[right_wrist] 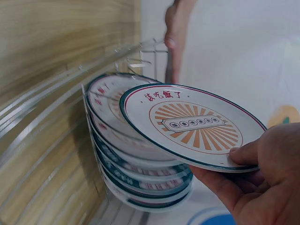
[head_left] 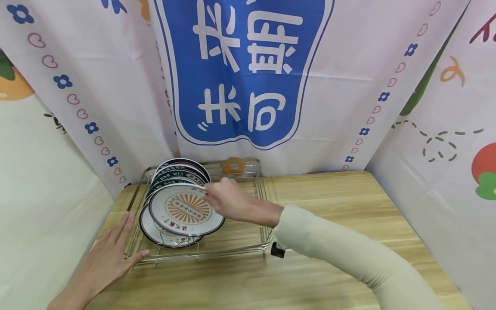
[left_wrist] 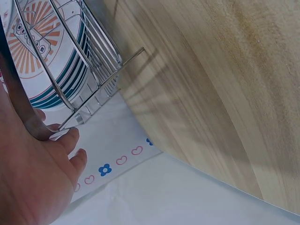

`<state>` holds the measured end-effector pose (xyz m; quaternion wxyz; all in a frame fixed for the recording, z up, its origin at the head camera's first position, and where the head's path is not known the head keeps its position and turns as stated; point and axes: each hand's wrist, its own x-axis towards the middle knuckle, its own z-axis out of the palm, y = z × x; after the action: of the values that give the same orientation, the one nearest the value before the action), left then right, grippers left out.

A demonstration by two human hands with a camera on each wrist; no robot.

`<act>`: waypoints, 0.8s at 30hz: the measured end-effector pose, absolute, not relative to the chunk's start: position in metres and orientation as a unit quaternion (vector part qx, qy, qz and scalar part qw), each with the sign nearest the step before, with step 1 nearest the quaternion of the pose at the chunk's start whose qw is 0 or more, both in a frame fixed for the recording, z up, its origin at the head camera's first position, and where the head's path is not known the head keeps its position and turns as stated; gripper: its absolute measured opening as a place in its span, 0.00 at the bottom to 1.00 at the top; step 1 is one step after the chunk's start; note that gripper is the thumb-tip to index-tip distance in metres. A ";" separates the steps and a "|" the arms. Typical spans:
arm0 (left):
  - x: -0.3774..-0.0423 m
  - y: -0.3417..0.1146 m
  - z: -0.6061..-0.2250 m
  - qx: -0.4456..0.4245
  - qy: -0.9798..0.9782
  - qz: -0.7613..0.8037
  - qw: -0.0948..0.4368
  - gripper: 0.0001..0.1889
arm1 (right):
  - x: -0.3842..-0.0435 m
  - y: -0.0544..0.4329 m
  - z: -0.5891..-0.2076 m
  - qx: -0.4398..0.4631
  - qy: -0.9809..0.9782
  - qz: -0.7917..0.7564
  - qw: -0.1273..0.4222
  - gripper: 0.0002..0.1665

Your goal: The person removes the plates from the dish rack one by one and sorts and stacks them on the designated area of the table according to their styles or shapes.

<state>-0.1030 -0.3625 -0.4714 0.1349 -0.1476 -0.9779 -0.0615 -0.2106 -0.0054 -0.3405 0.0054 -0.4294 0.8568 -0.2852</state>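
Note:
My right hand [head_left: 228, 199] pinches the rim of a white plate [right_wrist: 197, 124], thumb on its face and fingers beneath. The plate has a dark green rim, an orange sunburst and red characters. It is held tilted in front of several similar plates [head_left: 170, 239], which lean in a row in the left part of a wire dish rack [head_left: 248, 247]. At the rack's front left corner rests my left hand [head_left: 106, 254], its fingers extended along the side and its thumb at the front rail. The left wrist view shows those fingers against the rack's metal band [left_wrist: 21, 101].
The rack stands on a wood-grain table [head_left: 321, 206], near its back left. Printed white cloth [head_left: 348, 86] hangs behind and at both sides. A small black object [head_left: 277, 250] shows beneath my right sleeve [head_left: 333, 245].

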 end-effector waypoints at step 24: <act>-0.103 -0.359 -0.464 -0.103 -0.983 -0.144 0.051 0.59 | -0.253 0.116 -0.287 -0.234 0.888 -0.395 -0.029 0.10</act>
<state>-0.1035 -0.3592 -0.4640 0.0514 -0.1031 -0.9828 -0.1444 -0.2533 0.1160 -0.2866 -0.0292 -0.2342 0.8877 -0.3952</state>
